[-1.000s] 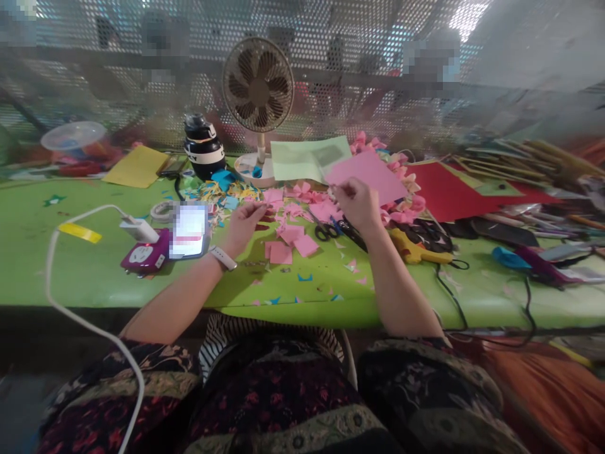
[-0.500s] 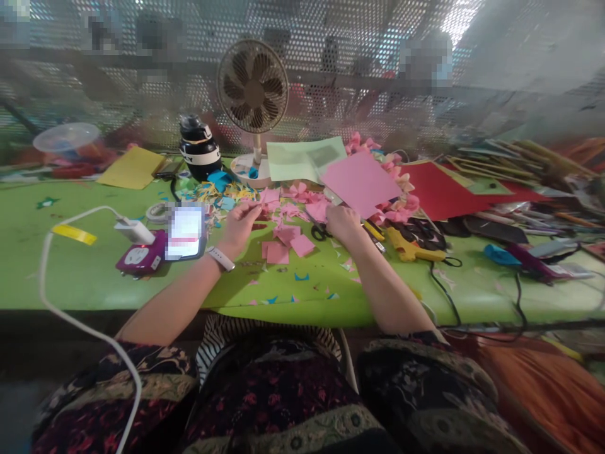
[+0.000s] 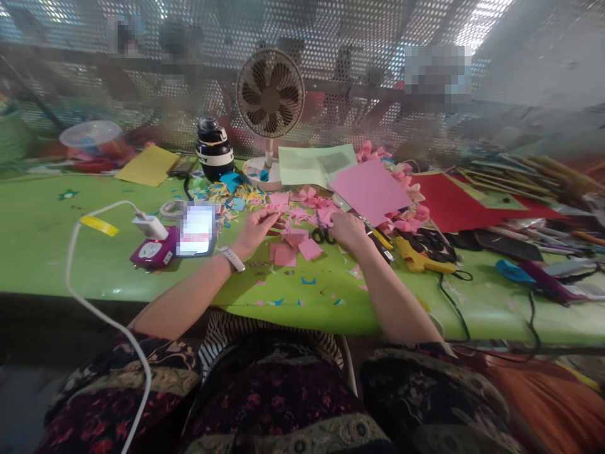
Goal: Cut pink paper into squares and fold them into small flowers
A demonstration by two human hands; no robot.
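Observation:
My left hand (image 3: 258, 232), with a white band on the wrist, hovers at the left edge of a heap of small pink paper pieces (image 3: 302, 215). Its thumb and fingers are pinched together; what lies between them is too small to make out. My right hand (image 3: 350, 232) is at the heap's right side, fingers curled down with the tips among pink scraps. Whatever those fingers grip is hidden. Black-handled scissors (image 3: 324, 236) lie just left of that hand. Several pink paper squares (image 3: 285, 255) overlap on the green table (image 3: 265, 290) between my forearms.
A fan (image 3: 271, 94) and a black bottle (image 3: 215, 151) stand at the back. Left are a lit phone (image 3: 196, 230) and a purple power socket (image 3: 154, 252) with a white cable. A pink sheet (image 3: 371, 189), box cutter (image 3: 380, 246) and yellow glue gun (image 3: 420, 255) lie right.
The camera view has turned slightly left, so the whole scene sits further right. Both hands stay at the pink heap, with little visible change in their grip.

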